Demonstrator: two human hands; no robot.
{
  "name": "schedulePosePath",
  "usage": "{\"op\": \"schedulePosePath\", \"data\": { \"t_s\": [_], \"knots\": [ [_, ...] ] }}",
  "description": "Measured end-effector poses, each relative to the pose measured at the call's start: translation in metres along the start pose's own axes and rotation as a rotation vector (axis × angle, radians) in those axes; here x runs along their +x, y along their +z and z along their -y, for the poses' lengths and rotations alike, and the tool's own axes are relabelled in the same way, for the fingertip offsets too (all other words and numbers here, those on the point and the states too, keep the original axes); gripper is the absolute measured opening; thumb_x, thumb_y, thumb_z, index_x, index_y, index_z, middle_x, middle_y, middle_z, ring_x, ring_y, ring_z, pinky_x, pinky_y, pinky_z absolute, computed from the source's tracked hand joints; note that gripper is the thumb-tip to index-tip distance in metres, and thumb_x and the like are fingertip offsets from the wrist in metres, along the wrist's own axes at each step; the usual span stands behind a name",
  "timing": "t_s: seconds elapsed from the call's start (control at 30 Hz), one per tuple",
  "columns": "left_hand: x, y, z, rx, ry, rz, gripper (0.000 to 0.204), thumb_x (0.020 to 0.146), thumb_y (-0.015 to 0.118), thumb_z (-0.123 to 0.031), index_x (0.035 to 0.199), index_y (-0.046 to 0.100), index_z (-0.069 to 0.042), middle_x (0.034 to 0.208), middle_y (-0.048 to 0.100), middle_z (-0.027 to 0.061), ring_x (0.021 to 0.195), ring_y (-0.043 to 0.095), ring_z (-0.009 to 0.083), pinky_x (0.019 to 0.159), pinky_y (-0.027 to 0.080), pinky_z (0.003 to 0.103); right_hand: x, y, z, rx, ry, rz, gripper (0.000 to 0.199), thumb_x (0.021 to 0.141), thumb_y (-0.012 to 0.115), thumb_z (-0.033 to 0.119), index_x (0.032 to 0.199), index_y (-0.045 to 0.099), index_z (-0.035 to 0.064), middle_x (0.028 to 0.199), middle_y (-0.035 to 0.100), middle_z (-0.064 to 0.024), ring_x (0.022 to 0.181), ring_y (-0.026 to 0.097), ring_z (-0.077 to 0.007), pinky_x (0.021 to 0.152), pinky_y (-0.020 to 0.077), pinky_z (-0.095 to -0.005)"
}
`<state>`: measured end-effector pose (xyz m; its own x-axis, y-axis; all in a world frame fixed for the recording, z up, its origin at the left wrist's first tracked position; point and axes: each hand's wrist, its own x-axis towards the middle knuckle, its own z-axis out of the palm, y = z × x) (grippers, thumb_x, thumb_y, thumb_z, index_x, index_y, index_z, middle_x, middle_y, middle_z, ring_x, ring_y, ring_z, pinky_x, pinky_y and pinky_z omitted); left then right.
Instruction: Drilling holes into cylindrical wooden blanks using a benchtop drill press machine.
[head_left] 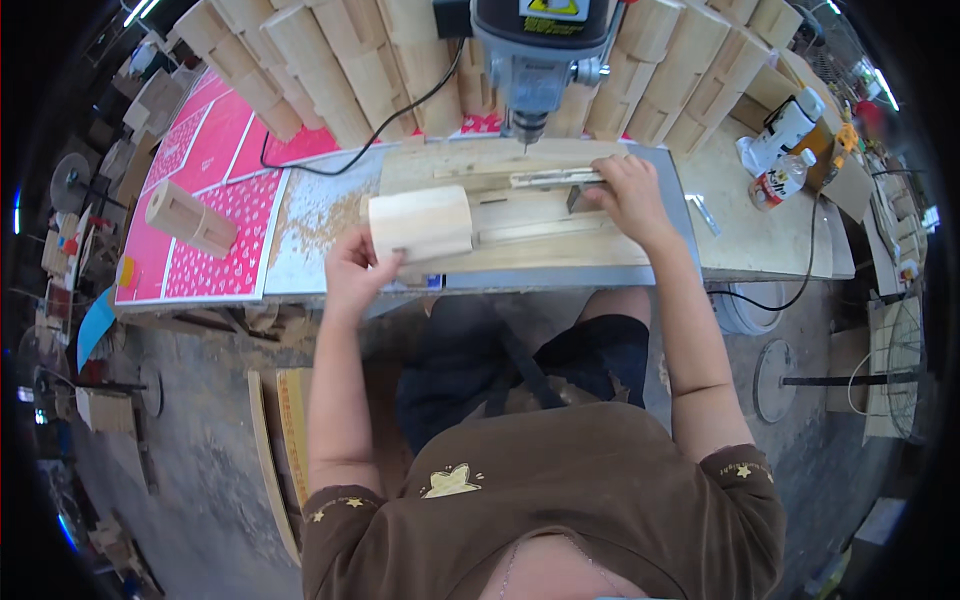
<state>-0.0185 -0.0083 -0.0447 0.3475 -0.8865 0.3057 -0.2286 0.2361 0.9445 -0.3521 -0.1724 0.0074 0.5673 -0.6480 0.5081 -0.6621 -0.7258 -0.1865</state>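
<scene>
Okay, nearest first: left hand (360, 262) pinches a pale rounded wooden block (420, 222) by its left end, thumb in front, leaving most of its face uncovered. Block is over the left part of a wooden jig (560, 255); can't tell if touching. Right hand (632, 198) is at the jig's right end, fingers curled over a small metal block (582, 199) and the tip of a narrow strip (550, 179), perhaps steadying them; gripping or resting, can't tell. Jig lies lengthwise on the worktop (678, 187), apparently to sit below the drill press (535, 80). Off left, a notched wooden piece (193, 220) is on a pink sheet (215, 277), probably parked clear of the shavings (320, 215). Far back, wooden cylinders (310, 70) stack in columns, presumably saving room.
</scene>
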Motion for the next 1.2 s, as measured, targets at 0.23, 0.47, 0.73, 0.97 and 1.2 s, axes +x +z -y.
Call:
{"op": "schedulePosePath", "data": {
  "t_s": [0.23, 0.47, 0.73, 0.97, 1.2],
  "knots": [
    [0.021, 0.025, -0.045, -0.172, -0.528, 0.0, 0.034, 0.08, 0.071, -0.03, 0.072, 0.06, 0.0, 0.055, 0.049, -0.0021, 0.044, 0.041, 0.0058, 0.043, 0.035, 0.021, -0.003, -0.001, 0.016, 0.033, -0.014, 0.011, 0.026, 0.074, 0.069, 0.021, 0.096, 0.06, 0.0102, 0.088, 0.059, -0.0021, 0.09, 0.053, -0.0225, 0.086, 0.0353, -0.0372],
    [0.045, 0.062, -0.038, -0.24, -0.692, 0.155, 0.041, 0.08, 0.071, -0.04, 0.076, 0.058, 0.0, 0.058, 0.049, -0.0022, 0.046, 0.042, 0.0048, 0.044, 0.039, 0.021, -0.005, 0.0, 0.021, 0.031, -0.018, 0.001, 0.026, 0.074, 0.069, 0.021, 0.096, 0.06, 0.0104, 0.087, 0.059, -0.0022, 0.089, 0.054, -0.0222, 0.084, 0.0358, -0.0366],
    [0.023, 0.105, -0.012, 0.0, -0.213, 0.169, 0.049, 0.072, 0.079, -0.026, 0.105, 0.057, 0.004, 0.09, 0.062, 0.0096, 0.076, 0.058, 0.0156, 0.068, 0.048, 0.027, -0.017, -0.005, 0.015, -0.166, 0.015, -0.135, 0.044, 0.069, 0.074, 0.017, 0.111, 0.062, 0.0207, 0.099, 0.058, -0.0087, 0.099, 0.049, -0.0286, 0.088, 0.0383, -0.0388],
    [0.017, 0.122, -0.001, 0.496, 0.314, 0.096, 0.077, 0.054, 0.084, -0.024, 0.122, 0.054, -0.004, 0.106, 0.06, 0.012, 0.1, 0.053, 0.0307, 0.092, 0.035, 0.042, -0.012, 0.019, 0.005, -0.027, 0.227, -0.177, 0.054, 0.061, 0.079, 0.015, 0.113, 0.063, 0.0223, 0.104, 0.058, -0.0097, 0.101, 0.047, -0.0322, 0.086, 0.0419, -0.0416],
    [0.037, 0.103, 0.023, 0.728, 0.273, -0.023, 0.07, 0.056, 0.082, -0.027, 0.119, 0.058, -0.009, 0.09, 0.058, 0.0048, 0.093, 0.052, 0.0255, 0.087, 0.032, 0.042, 0.008, 0.041, 0.019, 0.024, 0.226, -0.176, 0.055, 0.061, 0.079, 0.016, 0.113, 0.062, 0.0217, 0.105, 0.058, -0.0088, 0.102, 0.047, -0.0328, 0.087, 0.0417, -0.041]
  ]
}}
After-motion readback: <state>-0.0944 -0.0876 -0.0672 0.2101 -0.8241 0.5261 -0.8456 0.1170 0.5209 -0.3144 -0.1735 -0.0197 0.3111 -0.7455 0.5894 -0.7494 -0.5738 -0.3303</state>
